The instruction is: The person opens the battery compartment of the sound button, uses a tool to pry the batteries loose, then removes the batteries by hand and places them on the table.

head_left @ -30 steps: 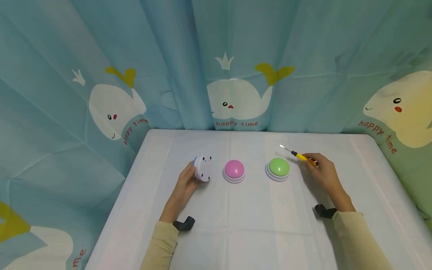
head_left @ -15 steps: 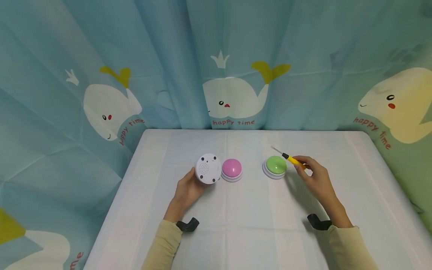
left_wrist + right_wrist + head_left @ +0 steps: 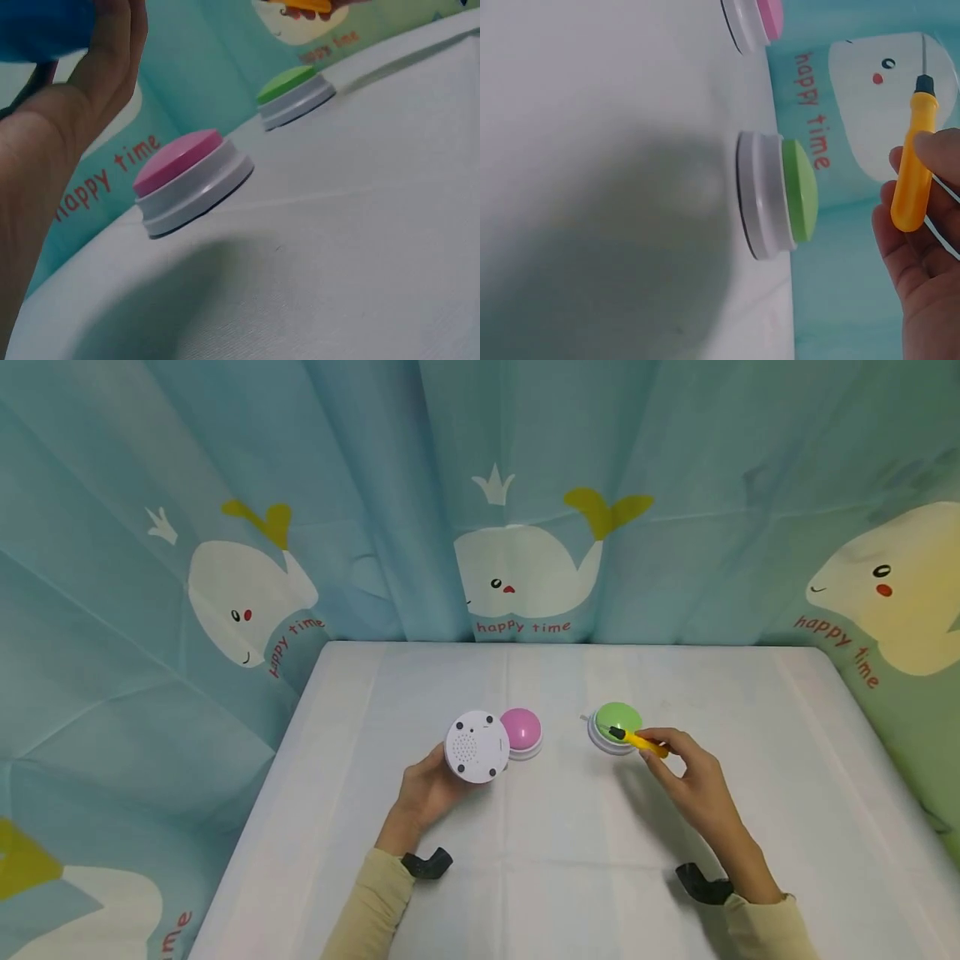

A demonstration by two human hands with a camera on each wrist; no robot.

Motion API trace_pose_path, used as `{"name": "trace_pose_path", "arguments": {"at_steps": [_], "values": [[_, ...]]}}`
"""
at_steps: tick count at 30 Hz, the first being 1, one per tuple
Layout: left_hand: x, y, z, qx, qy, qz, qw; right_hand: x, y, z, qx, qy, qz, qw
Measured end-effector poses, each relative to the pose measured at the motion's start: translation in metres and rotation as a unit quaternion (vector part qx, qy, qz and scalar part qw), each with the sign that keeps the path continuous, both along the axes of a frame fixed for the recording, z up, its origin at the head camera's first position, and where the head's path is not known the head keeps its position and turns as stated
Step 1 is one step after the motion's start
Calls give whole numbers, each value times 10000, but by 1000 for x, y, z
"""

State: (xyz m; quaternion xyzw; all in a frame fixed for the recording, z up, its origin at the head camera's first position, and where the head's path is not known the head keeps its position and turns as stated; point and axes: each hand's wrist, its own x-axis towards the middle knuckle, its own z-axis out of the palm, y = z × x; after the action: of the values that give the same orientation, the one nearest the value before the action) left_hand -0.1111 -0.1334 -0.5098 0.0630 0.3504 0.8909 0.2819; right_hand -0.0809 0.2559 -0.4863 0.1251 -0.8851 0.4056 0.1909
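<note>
My left hand [image 3: 431, 789] grips a round button buzzer [image 3: 476, 748] above the table, its white underside with dark feet and a patch of speaker holes facing the head camera. Its blue top [image 3: 41, 30] shows in the left wrist view. Between thumb and fingers, my right hand [image 3: 697, 785] holds a screwdriver [image 3: 915, 161] with a yellow handle and thin metal shaft, pointing left, raised over the green button buzzer [image 3: 618, 720]. A pink button buzzer [image 3: 187, 176] sits on the table just behind and right of the held one.
A white cloth covers the table [image 3: 555, 877]. Behind and beside it hangs a blue-green curtain [image 3: 390, 485] printed with whales. Each wrist carries a black camera mount, one at the left sleeve [image 3: 427, 863].
My left hand has turned the buzzer so its underside faces the head camera, and brought it right, near the pink one. The screwdriver has moved left and nearer, over the green buzzer.
</note>
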Motion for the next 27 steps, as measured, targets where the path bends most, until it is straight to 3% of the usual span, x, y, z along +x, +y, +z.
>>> {"name": "trace_pose_path", "arguments": {"at_steps": [9,14,21,27], "values": [[9,2,1,575,-110,-446,9973,8,-7,-13,-52,214,466,9987],[12,5,2,748,-81,-543,9957,8,-9,-21,99,223,663,9975],[16,10,1,785,78,-758,9940,11,-10,-27,569,-201,686,9958],[20,13,1,742,95,-735,9945,14,-11,-30,975,-633,530,9918]]}}
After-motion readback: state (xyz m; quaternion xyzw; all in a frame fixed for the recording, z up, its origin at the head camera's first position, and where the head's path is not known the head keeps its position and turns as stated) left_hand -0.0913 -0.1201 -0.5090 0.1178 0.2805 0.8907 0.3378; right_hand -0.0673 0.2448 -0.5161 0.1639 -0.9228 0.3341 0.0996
